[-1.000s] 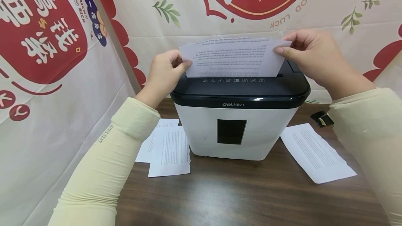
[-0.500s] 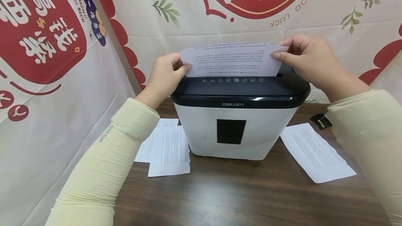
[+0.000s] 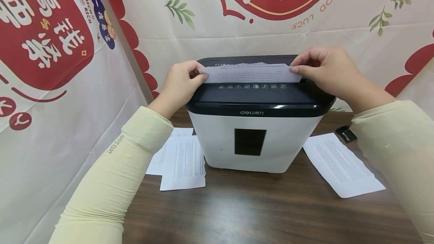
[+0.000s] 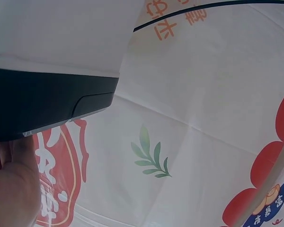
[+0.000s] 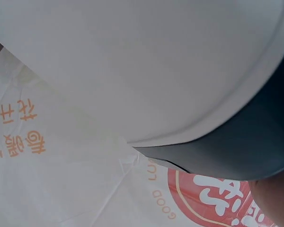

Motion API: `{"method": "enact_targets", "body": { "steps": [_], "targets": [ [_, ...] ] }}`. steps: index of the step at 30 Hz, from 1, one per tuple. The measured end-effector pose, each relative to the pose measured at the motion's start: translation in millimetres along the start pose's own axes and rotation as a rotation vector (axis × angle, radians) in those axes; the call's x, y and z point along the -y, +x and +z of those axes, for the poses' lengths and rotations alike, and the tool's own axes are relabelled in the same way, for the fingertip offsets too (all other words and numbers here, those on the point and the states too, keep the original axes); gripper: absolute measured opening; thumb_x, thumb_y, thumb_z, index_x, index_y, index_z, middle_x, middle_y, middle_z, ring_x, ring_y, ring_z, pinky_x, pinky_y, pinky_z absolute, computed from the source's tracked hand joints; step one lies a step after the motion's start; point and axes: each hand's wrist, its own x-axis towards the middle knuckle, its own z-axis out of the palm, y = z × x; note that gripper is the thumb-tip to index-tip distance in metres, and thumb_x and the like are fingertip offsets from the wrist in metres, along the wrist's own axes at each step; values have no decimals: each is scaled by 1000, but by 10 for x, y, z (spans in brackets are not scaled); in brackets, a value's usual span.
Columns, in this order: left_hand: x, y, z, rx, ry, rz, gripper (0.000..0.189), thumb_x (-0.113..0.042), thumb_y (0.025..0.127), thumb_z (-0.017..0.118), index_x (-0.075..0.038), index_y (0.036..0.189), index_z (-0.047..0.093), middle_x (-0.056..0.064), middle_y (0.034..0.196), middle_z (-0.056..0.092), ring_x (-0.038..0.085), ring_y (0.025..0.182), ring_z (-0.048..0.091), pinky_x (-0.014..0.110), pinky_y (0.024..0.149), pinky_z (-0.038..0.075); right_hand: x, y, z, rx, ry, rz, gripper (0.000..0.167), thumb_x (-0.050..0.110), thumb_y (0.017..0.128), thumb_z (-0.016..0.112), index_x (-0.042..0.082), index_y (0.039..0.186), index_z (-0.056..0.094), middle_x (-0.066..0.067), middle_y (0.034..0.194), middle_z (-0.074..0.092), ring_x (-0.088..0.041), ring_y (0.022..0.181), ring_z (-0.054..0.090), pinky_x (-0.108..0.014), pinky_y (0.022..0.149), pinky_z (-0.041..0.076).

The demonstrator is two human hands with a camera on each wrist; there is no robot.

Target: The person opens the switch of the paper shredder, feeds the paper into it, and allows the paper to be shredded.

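Note:
A printed sheet of paper with a torn upper edge stands in the slot of a paper shredder, a white bin with a black top. Only a low strip of it shows above the slot. At the sheet's left corner, my left hand pinches it between thumb and fingers. My right hand pinches the opposite corner, close over the lid. Both wrist views look along the shredder's sides; the left hand and right hand show only in part, and the paper is hidden there.
Printed sheets overlap on the brown wooden table left of the shredder. Another printed sheet lies to the right, with a small black object beside it. A decorated cloth backdrop hangs close behind.
The sheet has sunk deep into the shredder's slot, baring the rear of the lid. Both hands have come down with it, the right one also shifting left.

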Motion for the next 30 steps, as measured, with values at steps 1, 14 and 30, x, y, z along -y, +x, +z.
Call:
{"method": "enact_targets", "body": {
  "steps": [1,14,30],
  "targets": [
    [-1,-3,0,0,4,-1,8,-9,92,63,-4,92,69,10,84,66,19,80,55,25,71,41,3,-2,3,3,-4,-1,21,22,91,68,4,100,73,-2,82,66,-11,74,50,-12,58,39],
    [2,-21,-4,9,5,-37,10,-12,92,65,-6,95,72,9,88,68,19,83,58,28,77,46,48,-11,29,33,-36,29,24,25,93,65,5,103,72,-16,94,67,-21,81,50,-11,62,40],
    [26,-77,-21,-70,8,36,14,-13,93,63,-4,102,69,8,97,69,18,88,62,27,86,49,32,-67,25,-3,-6,11,22,25,91,67,6,103,72,-8,88,67,-11,78,52,-10,66,39]
  ]
}}
